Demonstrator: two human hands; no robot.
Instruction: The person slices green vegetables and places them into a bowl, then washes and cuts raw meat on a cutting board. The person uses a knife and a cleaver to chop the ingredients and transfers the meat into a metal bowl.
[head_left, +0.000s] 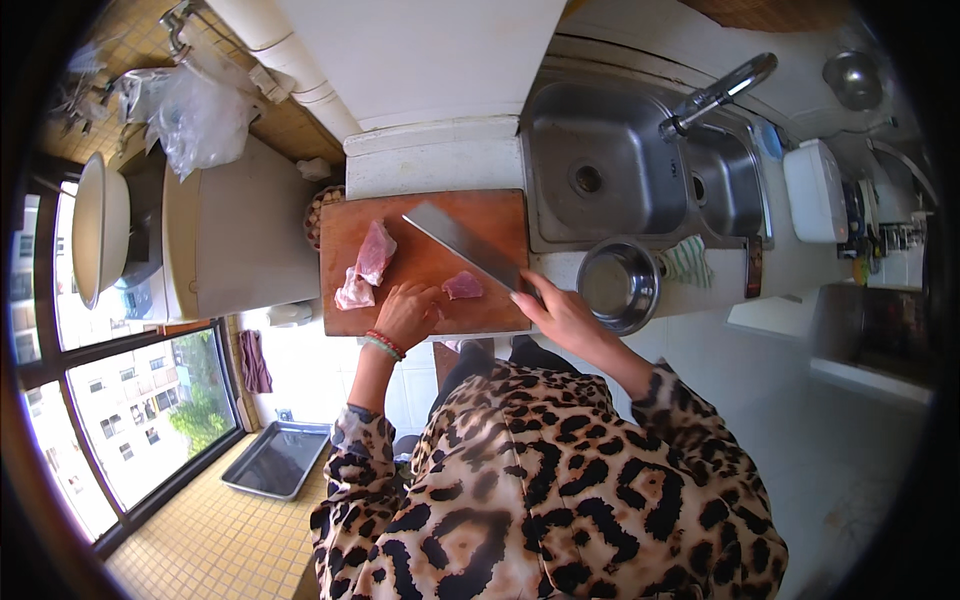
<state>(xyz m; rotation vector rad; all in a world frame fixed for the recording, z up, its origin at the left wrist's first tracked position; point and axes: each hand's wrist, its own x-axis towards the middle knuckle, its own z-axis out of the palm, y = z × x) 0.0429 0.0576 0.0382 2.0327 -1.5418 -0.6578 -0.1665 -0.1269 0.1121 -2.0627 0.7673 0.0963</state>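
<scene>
My right hand (551, 306) grips the handle of a cleaver (465, 244), whose broad blade slants up and left above a wooden cutting board (427, 324). On the board's near left part is my left hand (409, 306), its fingers bent; whether something small is under them I cannot tell. A small piece of raw meat (463, 285) lies just right of those fingers, below the blade. Up and left of my left hand, a larger piece of raw meat (376, 251) touches a paler, fatty piece (354, 290).
Right of the board stand a metal pot (619, 285) and a striped cloth (687, 262) on the counter edge. Behind them is a double steel sink (555, 150) with a faucet (720, 94). A bowl of small round items (313, 217) touches the board's left side.
</scene>
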